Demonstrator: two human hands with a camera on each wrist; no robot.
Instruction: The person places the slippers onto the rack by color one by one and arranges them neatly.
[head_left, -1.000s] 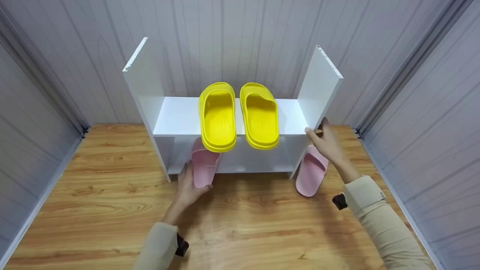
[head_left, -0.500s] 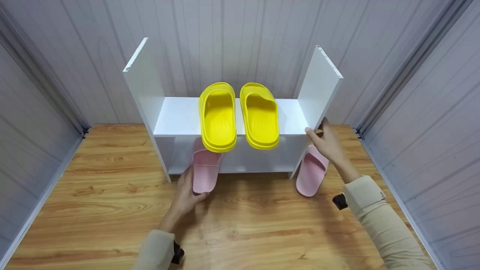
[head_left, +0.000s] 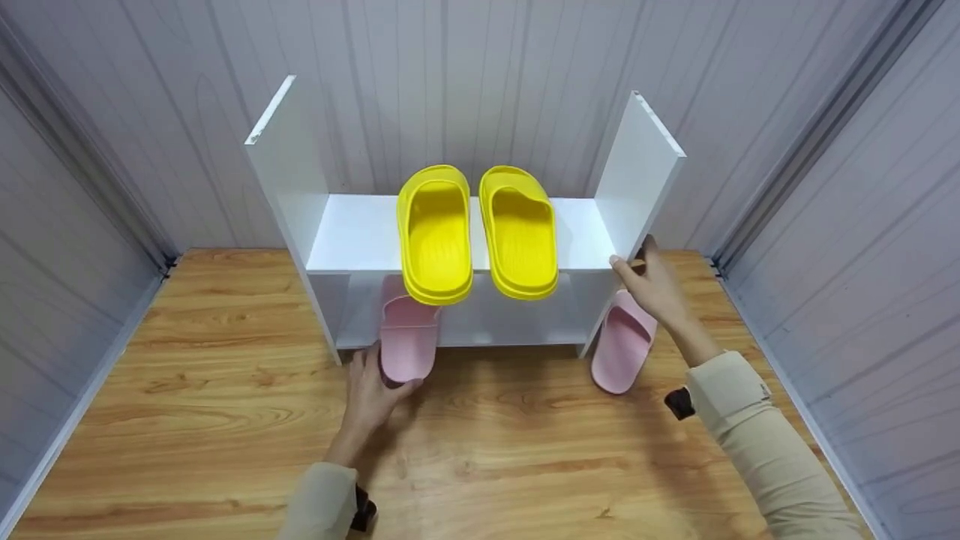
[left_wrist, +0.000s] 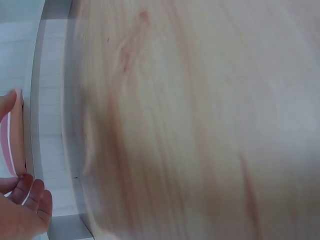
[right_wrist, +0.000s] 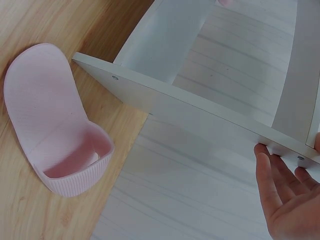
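Left grip (head_left: 369, 391) pinches the heel end of a pink slipper (head_left: 409, 352), fingers one side, thumb the other. Slipper sits toe-in over the lower shelf (head_left: 510, 319), heel past its front edge; can't tell if the sole touches. Right grip (head_left: 660, 289) pinches the right side panel (head_left: 641, 161) near upper shelf (head_left: 360, 232) level. Yellow slippers (head_left: 439, 244) on upper shelf. Second slipper (head_left: 622, 349), pink, on floor (head_left: 187, 420) just outside the panel.

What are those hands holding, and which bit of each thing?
Left hand: one pink slipper, by its heel end. Right hand: the white rack's right panel, by its front edge.
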